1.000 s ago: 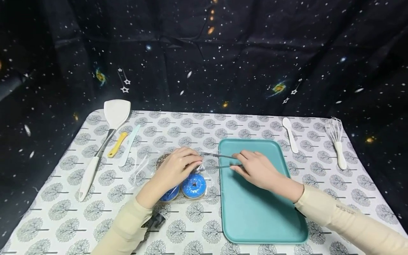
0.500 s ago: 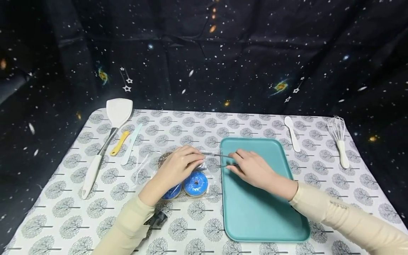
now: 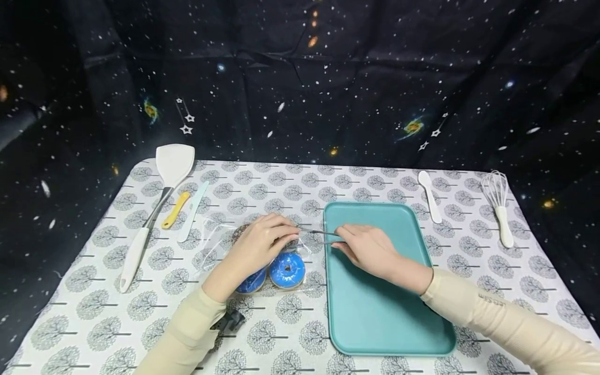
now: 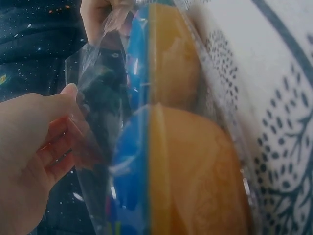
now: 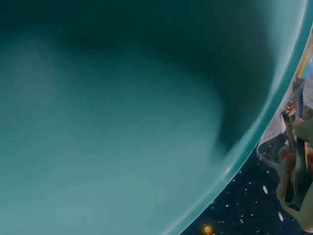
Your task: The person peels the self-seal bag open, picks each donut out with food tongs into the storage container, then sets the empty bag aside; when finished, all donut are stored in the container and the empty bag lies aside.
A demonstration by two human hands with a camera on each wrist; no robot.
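In the head view my left hand (image 3: 260, 242) pinches the mouth of a clear plastic bag (image 4: 93, 191). Inside the bag are two blue-iced donuts (image 3: 287, 271), one partly under my wrist, and a brown donut (image 3: 239, 233) mostly covered by the hand. My right hand (image 3: 367, 247), above the tray, grips a pair of metal tongs (image 3: 323, 233). The tongs point left to the bag's mouth, their arms a little apart; their tips are hidden by the bag and my left fingers. Blue icing and tan sides press against the plastic in the left wrist view.
A teal tray (image 3: 389, 317) lies below my right hand. On the left rest a white spatula (image 3: 136, 255), a yellow-handled tool (image 3: 175, 210) and a pale blue plastic knife (image 3: 193, 212). A white spoon (image 3: 429, 198) and a whisk (image 3: 500, 208) lie far right.
My right hand has moved a little left with the tongs, and the tong arms have come closer together. The left hand keeps its hold on the bag.
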